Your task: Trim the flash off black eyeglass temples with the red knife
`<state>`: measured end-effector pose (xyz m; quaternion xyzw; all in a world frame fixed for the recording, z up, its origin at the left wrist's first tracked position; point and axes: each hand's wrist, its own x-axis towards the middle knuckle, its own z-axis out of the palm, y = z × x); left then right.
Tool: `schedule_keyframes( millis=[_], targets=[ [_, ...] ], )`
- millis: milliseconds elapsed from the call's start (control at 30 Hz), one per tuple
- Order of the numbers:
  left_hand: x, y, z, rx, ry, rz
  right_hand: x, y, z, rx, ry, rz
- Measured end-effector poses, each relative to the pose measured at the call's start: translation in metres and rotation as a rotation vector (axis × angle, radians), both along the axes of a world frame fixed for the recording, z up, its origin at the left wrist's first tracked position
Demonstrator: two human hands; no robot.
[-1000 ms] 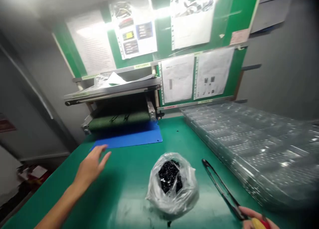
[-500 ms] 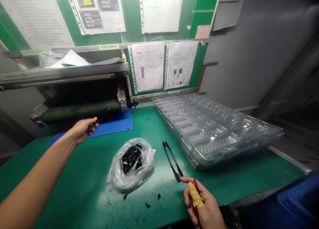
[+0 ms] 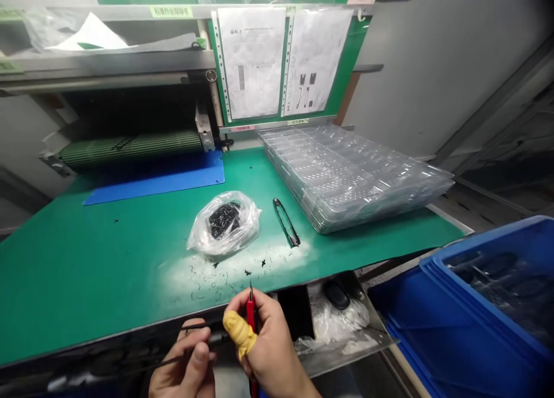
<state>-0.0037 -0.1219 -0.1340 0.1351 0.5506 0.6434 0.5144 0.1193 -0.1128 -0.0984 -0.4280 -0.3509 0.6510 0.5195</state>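
Observation:
My left hand (image 3: 184, 366) is at the near table edge, fingers closed on a slender black plastic frame (image 3: 167, 361) whose two thin sides stick out to the left. Close beside it, my right hand (image 3: 268, 340) grips a red-handled tool (image 3: 250, 311) with a thin pointed metal tip facing up. A yellow cover (image 3: 239, 333) wraps the right thumb. The right fingers are close to the end of the black frame; contact cannot be made out. A similar long black looped part (image 3: 285, 224) lies on the green table (image 3: 142, 245), right of a clear bag (image 3: 249, 225) of black scraps (image 3: 224, 220).
Stacked clear plastic trays (image 3: 341, 173) stand at the right. A ribbed conveyor belt (image 3: 134, 149) ends over a blue sheet (image 3: 160, 181) at the back left. Black trimmings (image 3: 248, 272) lie near the front. Below are an open drawer (image 3: 346, 352) and blue bins (image 3: 437, 305).
My left hand has drawn back from the conveyor to the near table edge with the black frame. My right hand has left the looped part and come beside the left. The view has tilted down.

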Motion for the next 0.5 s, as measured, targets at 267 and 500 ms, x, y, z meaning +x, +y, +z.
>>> schedule_keyframes(
  millis=[267, 500],
  targets=[
    [0.03, -0.018, 0.045, 0.04, -0.127, -0.204, 0.032, 0.001, 0.008, 0.064, -0.168, 0.094],
    [0.026, -0.013, 0.052, -0.041, -0.222, -0.26, 0.039, 0.004, 0.017, 0.34, -0.427, 0.192]
  ],
)
